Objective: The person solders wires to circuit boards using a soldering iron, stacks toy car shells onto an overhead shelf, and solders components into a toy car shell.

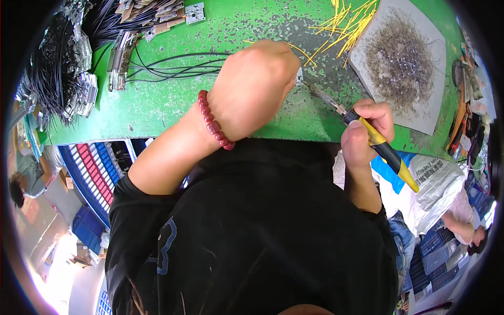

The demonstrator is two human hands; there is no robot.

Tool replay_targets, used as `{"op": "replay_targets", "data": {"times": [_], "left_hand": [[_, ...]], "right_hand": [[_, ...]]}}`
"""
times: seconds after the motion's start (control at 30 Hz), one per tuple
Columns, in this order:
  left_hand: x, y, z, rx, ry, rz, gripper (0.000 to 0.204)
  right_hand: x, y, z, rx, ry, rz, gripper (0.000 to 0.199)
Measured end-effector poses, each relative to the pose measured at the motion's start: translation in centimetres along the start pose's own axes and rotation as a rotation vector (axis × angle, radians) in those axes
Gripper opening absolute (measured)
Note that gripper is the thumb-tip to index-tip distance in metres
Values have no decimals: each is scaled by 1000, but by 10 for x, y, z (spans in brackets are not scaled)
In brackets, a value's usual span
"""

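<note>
My left hand [257,84], a red bead bracelet [213,127] on its wrist, is bent over the bench with its fingers curled under and mostly hidden. A small white circuit board [299,76] peeks out beside its fingers. Black wires [184,65] run from under this hand leftward to a stack of metal-cased parts [121,60]. In my right hand [367,131] is a soldering iron [386,152] with a yellow and black handle, gripped between thumb and fingers. Its tip points up and left, close to the board; whether they touch I cannot tell.
Loose yellow wires [344,26] lie at the far right of the green bench [252,26]. A grey board [428,118] heaped with dark debris is beyond my right hand. Metal parts with black wires [58,68] pile up at left. Other people are at both sides.
</note>
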State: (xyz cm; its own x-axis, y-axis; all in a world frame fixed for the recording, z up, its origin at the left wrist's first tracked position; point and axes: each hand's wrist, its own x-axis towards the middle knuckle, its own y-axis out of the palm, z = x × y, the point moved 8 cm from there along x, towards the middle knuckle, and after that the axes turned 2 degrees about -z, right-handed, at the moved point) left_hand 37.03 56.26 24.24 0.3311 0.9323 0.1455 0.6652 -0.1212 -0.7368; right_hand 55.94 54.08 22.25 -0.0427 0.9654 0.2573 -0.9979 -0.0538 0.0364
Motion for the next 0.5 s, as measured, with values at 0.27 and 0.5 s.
{"op": "replay_targets", "data": {"times": [0.27,0.5], "left_hand": [[5,3,3,35,1,65,6],[7,3,4,-12,-24,87,7]], "right_hand": [[1,2,-1,-17,33,26,29],[0,3,-3,-13,45,45,22]]}}
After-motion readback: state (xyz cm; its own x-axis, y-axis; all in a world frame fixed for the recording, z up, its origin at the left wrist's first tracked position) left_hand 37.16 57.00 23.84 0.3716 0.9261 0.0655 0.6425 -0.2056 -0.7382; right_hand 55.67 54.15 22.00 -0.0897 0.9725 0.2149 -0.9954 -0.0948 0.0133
